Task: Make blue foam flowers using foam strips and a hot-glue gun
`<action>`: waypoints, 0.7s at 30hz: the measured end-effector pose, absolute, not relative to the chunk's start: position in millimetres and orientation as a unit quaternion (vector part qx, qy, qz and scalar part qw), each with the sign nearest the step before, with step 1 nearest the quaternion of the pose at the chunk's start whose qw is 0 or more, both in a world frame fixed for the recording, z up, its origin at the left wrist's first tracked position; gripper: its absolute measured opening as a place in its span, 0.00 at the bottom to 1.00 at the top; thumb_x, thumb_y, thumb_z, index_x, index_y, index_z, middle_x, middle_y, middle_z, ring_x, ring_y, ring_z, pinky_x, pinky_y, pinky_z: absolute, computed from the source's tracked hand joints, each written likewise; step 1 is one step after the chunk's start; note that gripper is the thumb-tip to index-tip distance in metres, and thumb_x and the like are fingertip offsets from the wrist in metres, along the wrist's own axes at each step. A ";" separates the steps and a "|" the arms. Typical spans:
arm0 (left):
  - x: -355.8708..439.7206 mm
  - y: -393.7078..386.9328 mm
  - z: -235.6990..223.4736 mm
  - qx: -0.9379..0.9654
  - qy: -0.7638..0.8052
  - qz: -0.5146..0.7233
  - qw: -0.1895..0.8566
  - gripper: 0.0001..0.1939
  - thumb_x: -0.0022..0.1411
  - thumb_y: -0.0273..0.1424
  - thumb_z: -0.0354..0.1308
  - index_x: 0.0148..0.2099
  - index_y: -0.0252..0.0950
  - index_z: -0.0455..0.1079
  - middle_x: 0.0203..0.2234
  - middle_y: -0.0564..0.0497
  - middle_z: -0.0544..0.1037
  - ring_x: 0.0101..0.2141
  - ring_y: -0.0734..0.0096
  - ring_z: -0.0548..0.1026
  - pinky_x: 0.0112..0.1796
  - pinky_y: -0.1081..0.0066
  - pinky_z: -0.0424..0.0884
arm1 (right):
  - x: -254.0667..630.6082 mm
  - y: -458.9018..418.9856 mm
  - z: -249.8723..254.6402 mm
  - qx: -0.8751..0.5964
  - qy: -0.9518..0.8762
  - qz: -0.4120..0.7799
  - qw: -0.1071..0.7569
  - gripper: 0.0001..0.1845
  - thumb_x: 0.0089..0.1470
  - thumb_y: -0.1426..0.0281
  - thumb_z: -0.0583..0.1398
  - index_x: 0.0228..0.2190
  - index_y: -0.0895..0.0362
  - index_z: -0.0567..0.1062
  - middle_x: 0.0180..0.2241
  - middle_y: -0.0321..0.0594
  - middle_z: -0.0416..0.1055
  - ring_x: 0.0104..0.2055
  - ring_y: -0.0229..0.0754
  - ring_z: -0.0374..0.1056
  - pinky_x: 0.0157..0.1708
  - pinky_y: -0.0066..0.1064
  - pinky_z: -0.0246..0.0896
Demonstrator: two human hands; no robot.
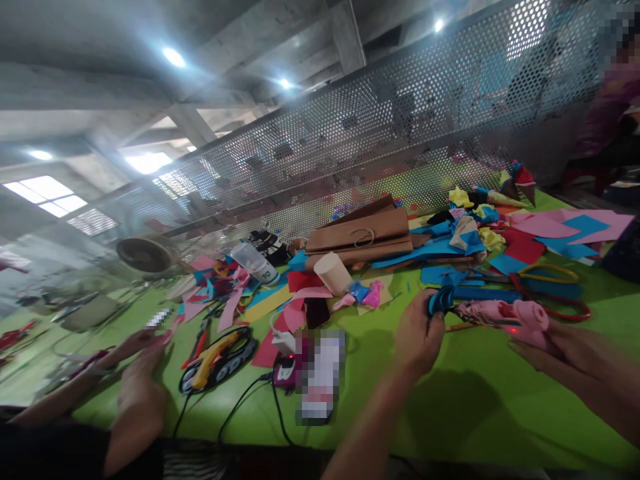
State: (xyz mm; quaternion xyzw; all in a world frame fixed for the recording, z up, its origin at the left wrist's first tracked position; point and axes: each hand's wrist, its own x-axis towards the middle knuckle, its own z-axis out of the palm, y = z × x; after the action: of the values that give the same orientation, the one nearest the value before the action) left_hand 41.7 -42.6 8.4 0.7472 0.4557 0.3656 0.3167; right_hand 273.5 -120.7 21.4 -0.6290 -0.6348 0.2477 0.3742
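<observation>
Left hand [419, 333] pinches blue curled piece [442, 300]; right hand [560, 350] grips pink glue gun [527, 315], fingers mostly hidden.

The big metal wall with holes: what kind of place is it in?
Probably a craft workshop, with colourful paper scraps, a pink glue gun and a bright green table.

Left hand [417, 333]: blue piece [441, 300], matt, paper or cloth not distinguishable; right hand [553, 343]: pink glue gun [531, 315], smooth plastic shell, rough, mottled toward its front. Beyond the hands: perforated panel [350, 143], metal-like, dull grey; brown sheets [360, 235], matt, creased; to the left of these, bottle [254, 263], translucent smooth plastic. Beneath both hands: green tabletop [370, 387], smooth, soft sheen, material unclear.
</observation>
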 end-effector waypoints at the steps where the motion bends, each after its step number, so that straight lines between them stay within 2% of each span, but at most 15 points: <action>1: 41.9 -42.7 8.4 0.746 0.457 0.367 0.315 0.15 0.69 0.29 0.50 0.55 0.39 0.69 0.45 0.46 0.78 0.46 0.59 0.74 0.50 0.61 0.70 | 270.6 -122.0 24.6 -0.631 -0.630 0.242 0.383 0.29 0.57 0.44 0.58 0.48 0.48 0.82 0.53 0.42 0.82 0.57 0.69 0.74 0.54 0.49 0.72; 6: 42.7 -43.1 8.2 0.746 0.455 0.371 0.316 0.15 0.69 0.29 0.50 0.56 0.39 0.68 0.47 0.46 0.78 0.48 0.59 0.74 0.52 0.60 0.69 | 263.9 -125.6 31.7 -0.643 -0.613 0.232 0.397 0.29 0.55 0.45 0.59 0.48 0.48 0.83 0.50 0.41 0.83 0.56 0.69 0.74 0.49 0.47 0.74; 11: 42.5 -43.4 8.4 0.747 0.452 0.371 0.317 0.15 0.69 0.28 0.50 0.55 0.39 0.68 0.47 0.46 0.78 0.48 0.59 0.74 0.53 0.60 0.69 | 271.4 -123.5 22.4 -0.636 -0.612 0.236 0.407 0.27 0.55 0.44 0.60 0.46 0.47 0.83 0.50 0.41 0.83 0.57 0.68 0.74 0.58 0.52 0.69; 13: 42.3 -43.4 8.3 0.747 0.454 0.368 0.317 0.15 0.69 0.29 0.50 0.56 0.39 0.68 0.47 0.46 0.78 0.49 0.59 0.74 0.53 0.60 0.70 | 276.5 -122.4 16.0 -0.633 -0.620 0.248 0.393 0.28 0.54 0.43 0.61 0.45 0.48 0.83 0.50 0.43 0.82 0.56 0.69 0.74 0.58 0.54 0.69; 18: 42.2 -42.7 6.8 0.744 0.451 0.372 0.323 0.16 0.69 0.29 0.50 0.56 0.40 0.68 0.47 0.46 0.78 0.48 0.59 0.74 0.53 0.60 0.70 | 283.4 -121.7 5.0 -0.638 -0.627 0.264 0.361 0.25 0.55 0.43 0.60 0.37 0.49 0.82 0.42 0.41 0.84 0.45 0.63 0.78 0.50 0.48 0.74; 21: 41.9 -42.7 6.1 0.741 0.451 0.375 0.327 0.16 0.68 0.29 0.51 0.57 0.40 0.68 0.47 0.47 0.78 0.48 0.59 0.74 0.53 0.60 0.70 | 285.3 -121.9 3.7 -0.645 -0.622 0.249 0.367 0.25 0.55 0.42 0.60 0.37 0.48 0.81 0.40 0.40 0.83 0.44 0.62 0.77 0.48 0.46 0.74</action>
State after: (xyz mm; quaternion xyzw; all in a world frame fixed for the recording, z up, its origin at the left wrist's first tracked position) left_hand 41.9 -42.7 6.1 0.7414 0.4508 0.3746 0.3267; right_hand 285.3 -121.9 3.7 -0.6453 -0.6217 0.2493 0.3672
